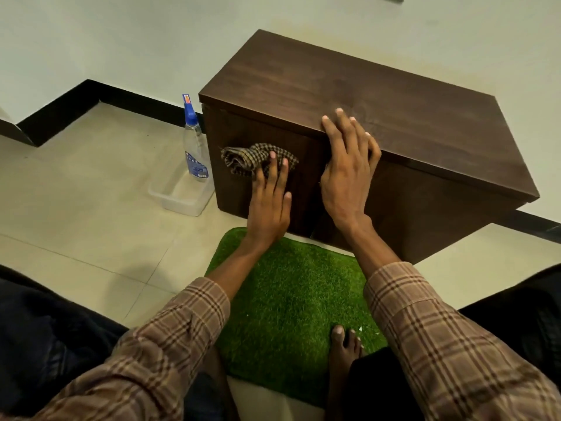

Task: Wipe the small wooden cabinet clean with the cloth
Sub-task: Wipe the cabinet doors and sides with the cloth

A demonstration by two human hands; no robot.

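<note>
Your left hand presses the cloth flat against the cabinet front, fingers straight and close together (the cloth is bunched, checked brown). Your right hand rests on the top front edge, fingers slightly spread over the lid. The cabinet stands on the floor against the wall; a spray bottle stands in a tray just left of it. A green mat lies before it.

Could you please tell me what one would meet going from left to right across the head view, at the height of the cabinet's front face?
Spray bottle standing in a clear plastic tray → checked cloth pressed to the cabinet front by the left hand → right hand resting over the cabinet's top front edge.
</note>
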